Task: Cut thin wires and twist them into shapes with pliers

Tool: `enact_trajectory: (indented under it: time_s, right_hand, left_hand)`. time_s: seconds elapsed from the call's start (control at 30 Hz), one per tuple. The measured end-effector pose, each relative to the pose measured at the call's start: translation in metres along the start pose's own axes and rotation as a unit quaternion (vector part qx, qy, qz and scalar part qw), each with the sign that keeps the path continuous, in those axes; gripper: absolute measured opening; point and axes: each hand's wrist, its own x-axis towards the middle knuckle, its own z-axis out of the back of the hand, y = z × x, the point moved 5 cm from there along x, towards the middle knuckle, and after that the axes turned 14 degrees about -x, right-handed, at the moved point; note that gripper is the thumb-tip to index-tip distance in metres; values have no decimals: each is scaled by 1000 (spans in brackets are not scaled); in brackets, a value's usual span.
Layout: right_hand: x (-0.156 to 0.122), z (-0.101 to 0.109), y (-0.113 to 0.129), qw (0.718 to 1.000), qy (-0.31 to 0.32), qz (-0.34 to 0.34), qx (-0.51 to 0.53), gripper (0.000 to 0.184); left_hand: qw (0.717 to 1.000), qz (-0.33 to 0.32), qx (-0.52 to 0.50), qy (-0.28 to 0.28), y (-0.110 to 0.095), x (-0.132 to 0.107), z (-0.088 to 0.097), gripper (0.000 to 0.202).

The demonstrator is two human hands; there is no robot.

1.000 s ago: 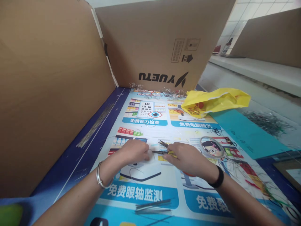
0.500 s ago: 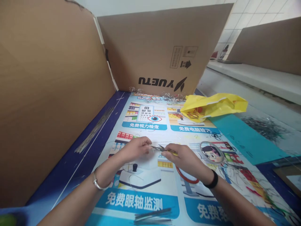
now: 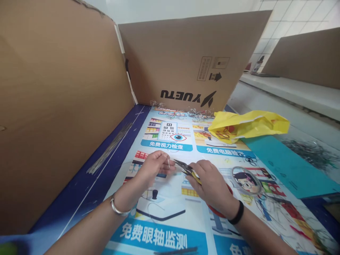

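Pinching with thumb and forefinger, the left hand's grip (image 3: 158, 165) holds a short wire (image 3: 169, 163), which stands out past the fingertips while the other fingers reach toward the right. Opposite it, the right hand's grip (image 3: 212, 182) is closed around the yellow handles of a pair of pliers (image 3: 189, 170); their dark jaws stand a little apart, pointing at the wire – near it, but not touching. Both hands are above the printed sheet (image 3: 170, 200) that covers much of the blue bench (image 3: 77, 202). A silver bangle (image 3: 118, 209) circles the left wrist, a black band (image 3: 237, 213) the right.

Along the bench's left side lies a bundle of thin wires (image 3: 108, 148); a few dark strips (image 3: 176, 251) show at the bottom edge of the view. To the right of the pliers is a round clear ring (image 3: 255, 192), lying flat on the sheet. Farther back sits a yellow bag (image 3: 255, 124), open toward the left, with a teal sheet (image 3: 289, 166) just beside it – and a tangled wire heap (image 3: 310, 152) past that. Tall cardboard panels (image 3: 186, 60) stand behind and to the left.
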Motion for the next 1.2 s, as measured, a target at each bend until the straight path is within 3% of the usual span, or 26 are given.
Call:
enact_trajectory:
  time_s: [0.13, 0.33, 1.2]
  right_hand:
    - [0, 8, 3, 988, -72, 53, -127, 22]
    - [-6, 15, 8, 964, -128, 112, -206, 20]
    - [-12, 14, 8, 959, -161, 116, -201, 24]
  left_hand:
    - [1000, 16, -1, 9, 2, 0, 0, 18]
    - [999, 41, -7, 20, 6, 0, 0, 18]
    - [986, 115, -112, 38, 14, -2, -4, 12]
